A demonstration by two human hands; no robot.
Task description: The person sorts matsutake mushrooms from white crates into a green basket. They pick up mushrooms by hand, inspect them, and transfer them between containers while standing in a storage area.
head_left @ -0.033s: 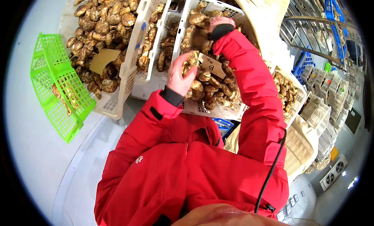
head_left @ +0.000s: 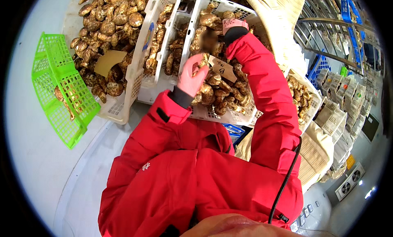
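Observation:
My left hand [head_left: 191, 76] is over the near left part of a white plastic crate [head_left: 189, 38] full of brown-and-cream mushrooms [head_left: 221, 92]. Its thumb and fingers are curled round a mushroom [head_left: 203, 61] at the pile's edge. Farther off, my right hand [head_left: 234, 24] reaches into the same crate near its far right side. Its fingers point down among the mushrooms and are mostly hidden. A blurred patch beside it covers some of the pile. Between my two hands a cardboard tag [head_left: 222, 68] with handwriting lies on the mushrooms.
To the left stands a larger white crate [head_left: 135, 79] heaped with mushrooms, holding a blank cardboard piece [head_left: 109, 62]. A green basket [head_left: 67, 89] leans beside it. Cream quilted cloth [head_left: 282, 24] hangs at the right, with more crates [head_left: 317, 108] and metal racks [head_left: 323, 20] beyond.
The fingers and thumb of my left hand have drawn closer together round a mushroom. My right hand has shifted very slightly.

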